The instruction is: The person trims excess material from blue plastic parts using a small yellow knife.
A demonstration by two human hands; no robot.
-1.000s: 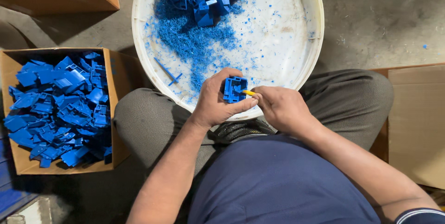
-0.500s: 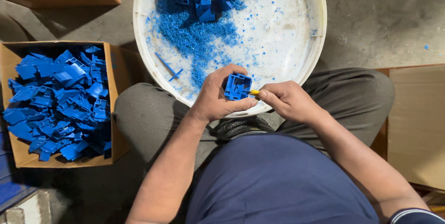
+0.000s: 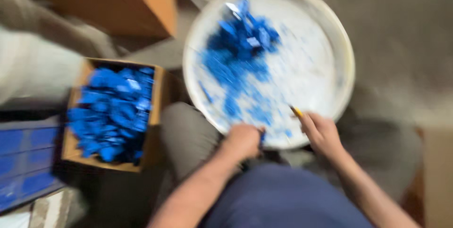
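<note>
Motion blur smears the whole view. Big white round tray (image 3: 340,44) rests against the knees, with blue plastic pieces (image 3: 243,44) heaped at its far side above scattered blue shavings. Cardboard box (image 3: 158,115) on the left, full of blue parts (image 3: 113,112). Left hand (image 3: 243,140) is curled tight at the tray's near rim, a sliver of blue piece (image 3: 261,137) showing. Right hand (image 3: 322,133) is closed around a yellow-tipped tool (image 3: 296,111).

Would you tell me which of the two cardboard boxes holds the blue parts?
The open box beside the person's left knee; the other cardboard box, farther up, shows none.
</note>
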